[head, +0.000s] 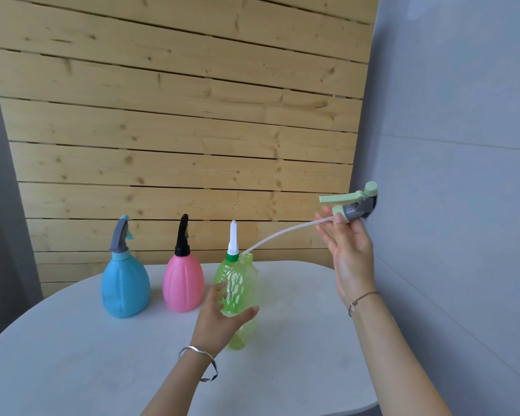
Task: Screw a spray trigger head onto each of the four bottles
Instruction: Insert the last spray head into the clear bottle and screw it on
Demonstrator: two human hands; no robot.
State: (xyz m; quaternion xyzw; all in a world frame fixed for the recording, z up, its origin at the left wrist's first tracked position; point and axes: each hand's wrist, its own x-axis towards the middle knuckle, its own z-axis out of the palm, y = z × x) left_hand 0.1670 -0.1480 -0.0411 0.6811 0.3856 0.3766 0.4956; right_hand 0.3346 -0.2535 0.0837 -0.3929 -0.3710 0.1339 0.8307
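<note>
1. Gripping translucent green plastic bottle round its belly with left hand, tilting open neck rightward for easier threading.
2. Pinching pale green-and-grey spray trigger head in raised right hand, lifted high to feed long white dip tube, tip at bottle's mouth, inward.
3. Parked behind on white round table, already capped: blue plastic bottle, pink plastic bottle.
</note>
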